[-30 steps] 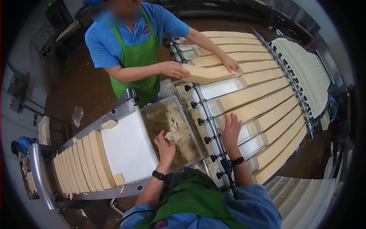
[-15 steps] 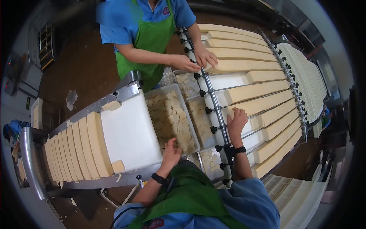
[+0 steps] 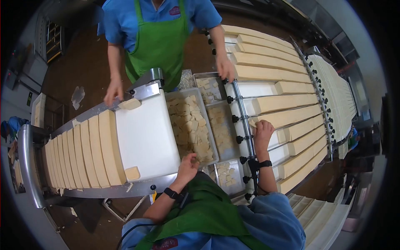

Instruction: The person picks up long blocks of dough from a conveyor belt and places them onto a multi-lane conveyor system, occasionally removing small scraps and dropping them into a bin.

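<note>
My left hand (image 3: 188, 167) hovers by the near end of a tray (image 3: 215, 146) of flat dough scraps (image 3: 191, 125), fingers loosely curled and apart, nothing visible in them. At the metal bar (image 3: 246, 127) across the right conveyor, my right hand (image 3: 263, 134) pinches a small pale dough piece (image 3: 252, 123). Thick dough strips (image 3: 287, 103) lie lengthwise on that conveyor, several of them ending close to this hand. On the left belt (image 3: 143, 137), more dough strips (image 3: 112, 150) lie side by side, with a loose dough piece (image 3: 132, 173) near them.
Across from me stands a co-worker in a green apron (image 3: 160, 46), one hand (image 3: 225, 68) at the bar and the other hand (image 3: 113, 91) near a dough piece (image 3: 130, 104) on the left belt's edge. Black knobs (image 3: 239, 139) line the bar. Further scrap trays (image 3: 227, 177) sit between the conveyors.
The co-worker has straightened up, and one hand has moved from the bar to the left belt. My right hand has closed in on the small dough piece; my left hand has barely moved.
</note>
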Motion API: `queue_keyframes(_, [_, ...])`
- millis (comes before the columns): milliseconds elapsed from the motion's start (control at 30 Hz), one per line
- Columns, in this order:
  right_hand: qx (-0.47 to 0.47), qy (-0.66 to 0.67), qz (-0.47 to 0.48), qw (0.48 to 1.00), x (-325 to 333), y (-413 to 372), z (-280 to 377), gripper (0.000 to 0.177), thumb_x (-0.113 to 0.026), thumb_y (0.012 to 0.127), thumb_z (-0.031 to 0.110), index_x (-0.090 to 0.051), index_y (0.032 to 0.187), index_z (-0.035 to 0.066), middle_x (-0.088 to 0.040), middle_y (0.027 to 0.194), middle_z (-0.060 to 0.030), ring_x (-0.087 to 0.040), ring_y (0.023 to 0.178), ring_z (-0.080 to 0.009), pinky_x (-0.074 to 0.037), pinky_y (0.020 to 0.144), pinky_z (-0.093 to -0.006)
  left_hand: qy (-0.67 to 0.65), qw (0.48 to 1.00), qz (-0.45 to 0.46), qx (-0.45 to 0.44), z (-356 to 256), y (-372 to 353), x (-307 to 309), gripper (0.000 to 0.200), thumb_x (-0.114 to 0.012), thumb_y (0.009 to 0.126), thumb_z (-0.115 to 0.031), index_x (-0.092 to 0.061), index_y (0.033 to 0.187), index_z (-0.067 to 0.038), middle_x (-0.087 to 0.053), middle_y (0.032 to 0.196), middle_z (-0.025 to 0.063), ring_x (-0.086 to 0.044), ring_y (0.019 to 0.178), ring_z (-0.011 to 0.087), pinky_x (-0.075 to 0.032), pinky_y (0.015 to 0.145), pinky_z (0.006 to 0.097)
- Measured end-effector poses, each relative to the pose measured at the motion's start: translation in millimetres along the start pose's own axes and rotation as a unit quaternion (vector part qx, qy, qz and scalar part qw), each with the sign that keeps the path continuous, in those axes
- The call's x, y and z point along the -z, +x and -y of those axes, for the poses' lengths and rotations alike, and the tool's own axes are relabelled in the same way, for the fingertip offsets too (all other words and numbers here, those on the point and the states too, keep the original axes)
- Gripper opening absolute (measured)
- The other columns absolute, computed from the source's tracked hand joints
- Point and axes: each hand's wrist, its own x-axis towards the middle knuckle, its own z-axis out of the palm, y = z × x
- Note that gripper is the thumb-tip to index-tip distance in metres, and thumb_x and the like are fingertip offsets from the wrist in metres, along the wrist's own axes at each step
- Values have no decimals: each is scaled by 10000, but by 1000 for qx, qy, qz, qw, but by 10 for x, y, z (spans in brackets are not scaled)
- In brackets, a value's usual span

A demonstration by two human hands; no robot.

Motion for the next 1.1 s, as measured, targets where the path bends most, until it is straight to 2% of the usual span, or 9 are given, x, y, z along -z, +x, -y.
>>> queue_keyframes(133, [-206,238,-55,948,64,-14,13,201,-697,850,55,-561,998,54,-585,906,-50,-571,877,-173,-455,805,-345,0,1000,26,11,-24,-18,59,373,-659,889,-146,-567,1240,-58,-596,1098,129,-636,819,200,-531,774,328])
queue_keyframes(200, [-312,454,-81,831,-3,-63,-81,169,-649,941,77,-531,1060,59,-586,897,-11,-566,788,-90,-478,693,-250,-5,999,37,14,14,-21,71,364,-655,902,-141,-571,1244,-52,-605,1104,110,-631,812,173,-528,769,308])
queue_keyframes(300, [-424,637,-49,642,54,-122,-82,226,-658,936,75,-508,1104,62,-603,911,-14,-581,784,-89,-498,705,-247,-16,999,39,5,119,19,34,345,-654,896,-147,-587,1221,-55,-617,1087,113,-638,836,196,-530,783,325])
queue_keyframes(433, [-444,702,-24,556,258,-26,351,207,-669,929,82,-537,1086,48,-640,920,-25,-615,809,-94,-509,696,-251,-20,998,51,23,29,3,74,330,-663,878,-156,-606,1188,-58,-614,1079,150,-646,897,256,-534,820,361])
queue_keyframes(533, [-268,508,123,809,234,-52,645,200,-684,908,82,-574,1067,32,-650,921,-55,-640,794,-135,-516,685,-280,-18,999,41,-1,86,0,62,330,-665,881,-156,-605,1189,-57,-616,1070,148,-645,900,253,-533,825,361])
queue_keyframes(633, [-69,163,17,984,313,7,699,368,-726,820,55,-579,1155,22,-612,1088,-188,-600,1057,-297,-461,916,-418,-23,998,58,18,28,-40,119,326,-665,884,-159,-605,1188,-58,-618,1063,143,-644,904,252,-533,825,357])
queue_keyframes(733, [-154,20,-13,988,180,100,377,631,-771,784,138,-485,1336,29,-503,1322,-234,-428,1305,-353,-329,1070,-516,-28,997,64,36,33,-71,170,323,-665,885,-160,-605,1187,-63,-620,1065,141,-643,907,249,-535,819,352])
queue_keyframes(867, [-261,-95,217,936,-33,298,78,984,-795,754,339,-253,1519,41,-338,1501,-233,-194,1462,-382,-146,1122,-678,-30,997,58,32,188,-88,124,319,-665,884,-154,-607,1186,-70,-621,1065,135,-643,906,243,-538,806,347])
queue_keyframes(1100, [-268,-168,196,928,-400,256,-161,919,-733,808,408,-271,1515,45,-317,1551,-157,-235,1456,-350,-161,1124,-669,-50,992,112,-3,-46,-195,321,360,-658,905,-148,-575,1248,-78,-609,1095,109,-631,896,203,-535,807,330])
